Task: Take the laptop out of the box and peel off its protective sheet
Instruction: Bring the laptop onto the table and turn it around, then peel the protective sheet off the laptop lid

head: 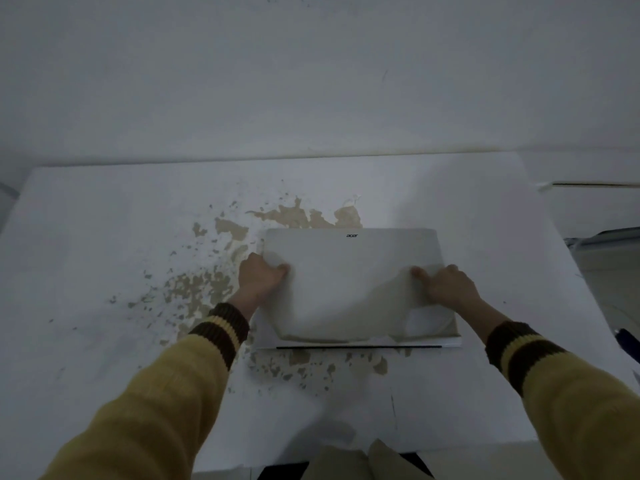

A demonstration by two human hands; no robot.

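A closed silver laptop (349, 249) with a small dark logo near its far edge lies flat on the white table (104, 237). A thin whitish protective sheet (339, 306) covers its lid, loose and wrinkled, with its near edge lifted off the laptop's front. My left hand (259, 280) pinches the sheet at the laptop's left side. My right hand (446, 289) pinches it at the right side. Both sleeves are yellow with dark striped cuffs. No box is in view.
The table's white coating is chipped in tan patches (207, 289) left of the laptop and in front of it. A white wall (311, 81) rises right behind the table. Dim furniture edges (606, 237) show at the far right.
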